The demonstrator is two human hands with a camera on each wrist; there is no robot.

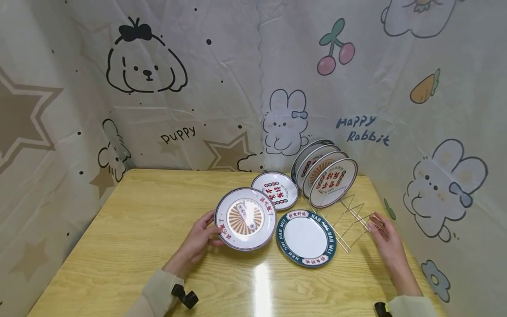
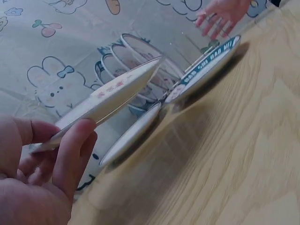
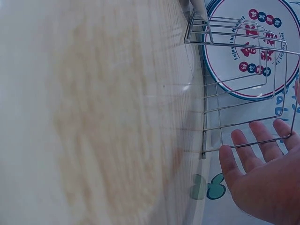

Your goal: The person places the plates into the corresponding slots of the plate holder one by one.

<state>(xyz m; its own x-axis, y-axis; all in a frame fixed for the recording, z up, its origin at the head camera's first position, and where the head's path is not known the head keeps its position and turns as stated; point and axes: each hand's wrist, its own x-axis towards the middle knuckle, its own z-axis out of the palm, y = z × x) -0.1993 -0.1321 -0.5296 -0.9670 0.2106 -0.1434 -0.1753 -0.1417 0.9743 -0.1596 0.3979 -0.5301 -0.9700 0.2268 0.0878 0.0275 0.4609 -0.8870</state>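
My left hand point(image 1: 200, 237) pinches the rim of a white plate point(image 1: 245, 219) with a sunburst centre, tilted above the table; the left wrist view shows thumb and fingers point(image 2: 44, 173) on either side of its edge. At the wire rack's near right end, my right hand point(image 1: 388, 251) touches the wires. Its fingers are spread and nearly straight beside the rack in the right wrist view, where the hand point(image 3: 267, 176) is at lower right. Several plates point(image 1: 333, 182) stand leaning at the rack's far end. The rack's near part point(image 1: 350, 226) holds no plate.
A green-rimmed plate point(image 1: 306, 238) lies on the table point(image 1: 158, 211) between the held plate and the rack. Behind the held plate lies a smaller white plate point(image 1: 275, 190) with red lettering, partly covered in the head view. A printed cloth point(image 1: 222, 110) hangs behind and beside the table.
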